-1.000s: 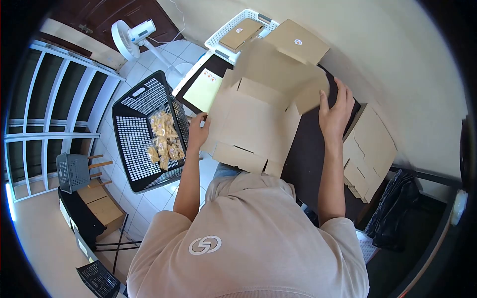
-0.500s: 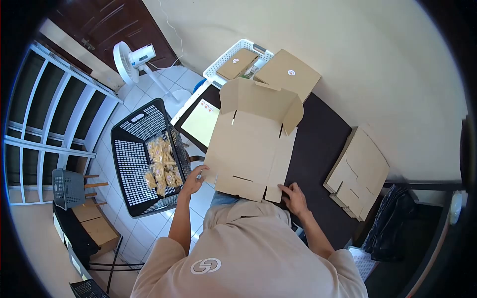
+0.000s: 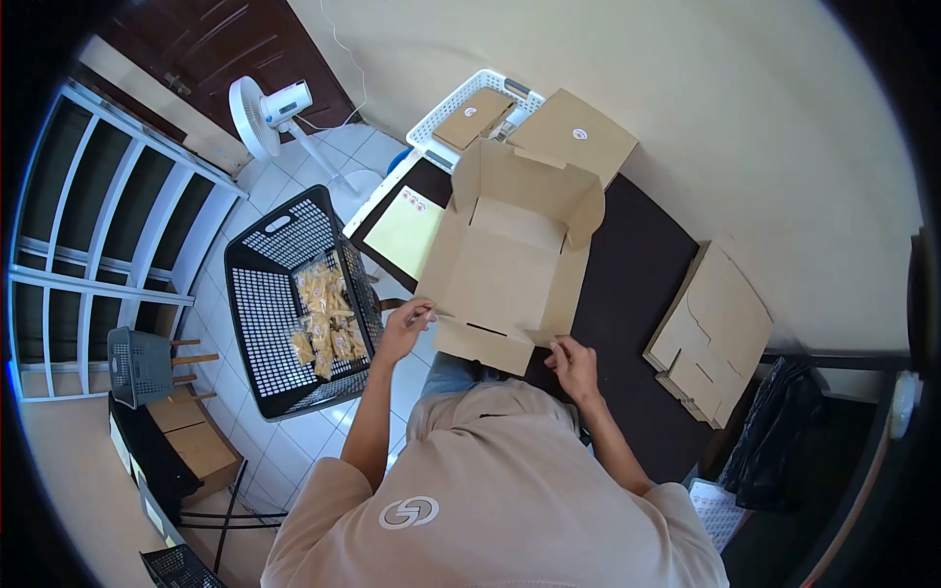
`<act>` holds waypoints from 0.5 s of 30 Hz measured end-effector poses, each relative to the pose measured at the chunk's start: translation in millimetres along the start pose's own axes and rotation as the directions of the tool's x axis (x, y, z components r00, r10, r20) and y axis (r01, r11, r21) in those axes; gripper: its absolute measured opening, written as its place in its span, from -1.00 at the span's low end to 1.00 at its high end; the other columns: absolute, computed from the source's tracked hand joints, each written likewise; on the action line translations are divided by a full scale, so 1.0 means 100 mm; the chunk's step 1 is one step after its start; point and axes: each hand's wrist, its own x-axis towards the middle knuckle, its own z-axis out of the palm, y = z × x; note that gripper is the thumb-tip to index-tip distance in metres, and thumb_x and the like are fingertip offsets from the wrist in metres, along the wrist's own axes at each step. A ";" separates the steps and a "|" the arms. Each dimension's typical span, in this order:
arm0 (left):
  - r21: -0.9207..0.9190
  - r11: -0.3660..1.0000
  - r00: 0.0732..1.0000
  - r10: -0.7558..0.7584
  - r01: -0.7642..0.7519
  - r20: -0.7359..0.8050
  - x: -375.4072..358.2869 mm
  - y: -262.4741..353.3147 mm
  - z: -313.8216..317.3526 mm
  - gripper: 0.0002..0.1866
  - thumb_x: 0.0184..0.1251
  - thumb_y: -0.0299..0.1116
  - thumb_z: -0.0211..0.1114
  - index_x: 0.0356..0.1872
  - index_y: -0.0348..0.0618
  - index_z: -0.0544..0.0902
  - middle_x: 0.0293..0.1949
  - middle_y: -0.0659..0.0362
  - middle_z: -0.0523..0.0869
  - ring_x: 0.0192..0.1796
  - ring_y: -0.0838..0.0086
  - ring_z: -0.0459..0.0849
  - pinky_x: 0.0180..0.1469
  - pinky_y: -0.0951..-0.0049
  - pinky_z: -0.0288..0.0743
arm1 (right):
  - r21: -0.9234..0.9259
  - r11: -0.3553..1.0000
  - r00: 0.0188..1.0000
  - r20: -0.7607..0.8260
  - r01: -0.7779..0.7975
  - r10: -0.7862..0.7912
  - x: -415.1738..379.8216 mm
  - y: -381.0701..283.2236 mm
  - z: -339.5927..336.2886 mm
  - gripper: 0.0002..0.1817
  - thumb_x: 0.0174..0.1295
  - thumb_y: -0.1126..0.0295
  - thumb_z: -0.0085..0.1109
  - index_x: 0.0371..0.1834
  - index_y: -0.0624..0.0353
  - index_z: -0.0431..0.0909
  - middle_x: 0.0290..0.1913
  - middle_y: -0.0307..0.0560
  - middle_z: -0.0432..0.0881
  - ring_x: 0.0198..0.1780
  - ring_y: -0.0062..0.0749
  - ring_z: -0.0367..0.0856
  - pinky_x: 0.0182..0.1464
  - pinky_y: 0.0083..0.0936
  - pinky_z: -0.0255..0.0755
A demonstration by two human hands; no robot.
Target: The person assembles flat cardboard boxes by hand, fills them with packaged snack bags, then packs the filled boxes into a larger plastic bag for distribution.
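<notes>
Near the frame's centre, the left hand (image 3: 402, 331) and right hand (image 3: 574, 368) are holding an open cardboard box (image 3: 505, 269) by its lower corners.

The person near me wears a light tan shirt (image 3: 559, 490) in plain cloth, with loose, short sleeves (image 3: 319, 502). A white mark (image 3: 409, 512), an oval of interlocking curves, sits on the left of the chest. The fabric bunches in creases at the waist, where blue trousers (image 3: 449, 376) peek out. Forearms (image 3: 371, 421) and fingers (image 3: 578, 365) are bare.
</notes>
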 end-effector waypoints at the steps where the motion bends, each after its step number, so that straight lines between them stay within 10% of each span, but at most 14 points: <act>1: 0.111 0.993 0.998 0.044 -0.040 -0.041 0.03 0.05 0.06 -0.71 0.35 -0.52 0.20 0.07 -0.28 0.60 -0.20 0.13 0.74 -0.25 0.53 0.66 -0.18 0.53 0.52 | -0.040 0.997 0.997 -0.038 0.066 -0.068 0.00 -0.04 0.08 -0.81 0.34 0.38 0.10 -0.24 0.28 0.63 -0.46 0.13 0.70 -0.38 -0.11 0.74 -0.28 -0.27 0.58; 7: 0.297 0.954 0.999 0.032 -0.040 0.031 0.06 0.38 0.51 -0.79 0.31 -0.54 0.19 -0.09 -0.32 0.70 -0.36 0.02 0.76 -0.40 0.45 0.70 -0.27 0.46 0.56 | -0.130 0.953 0.924 0.310 0.272 -0.221 0.02 -0.28 0.33 -0.45 0.26 0.46 0.10 0.31 0.38 0.23 0.07 0.38 0.58 0.07 0.32 0.55 0.14 -0.06 0.46; 15: 0.349 0.937 0.999 0.046 -0.033 -0.026 0.00 0.36 0.60 -0.77 0.30 -0.54 0.21 -0.07 -0.32 0.70 -0.29 0.00 0.78 -0.43 0.44 0.69 -0.31 0.46 0.57 | -0.368 0.798 0.837 0.468 0.477 -0.284 0.17 -0.24 0.64 -0.17 0.13 0.44 0.28 0.44 0.36 0.06 0.30 0.40 0.36 0.30 0.25 0.36 0.31 -0.12 0.34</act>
